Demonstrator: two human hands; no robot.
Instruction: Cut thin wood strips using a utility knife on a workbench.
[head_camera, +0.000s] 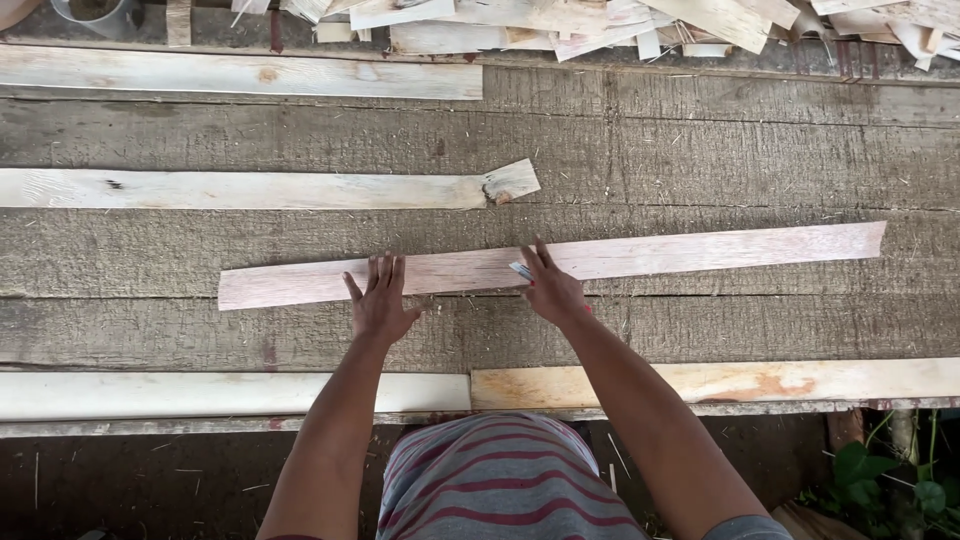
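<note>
Top-down view: a long pinkish wood strip (550, 265) lies flat across the middle of a rough grey plank surface (700, 150). Left hand (380, 300) presses on it, fingers spread flat, holding nothing. Right hand (548, 288) pinches a small marker (521, 271) w/ its tip on the strip. Prob. the marking step; next move needs a steady strip & a straight stroke.
</note>
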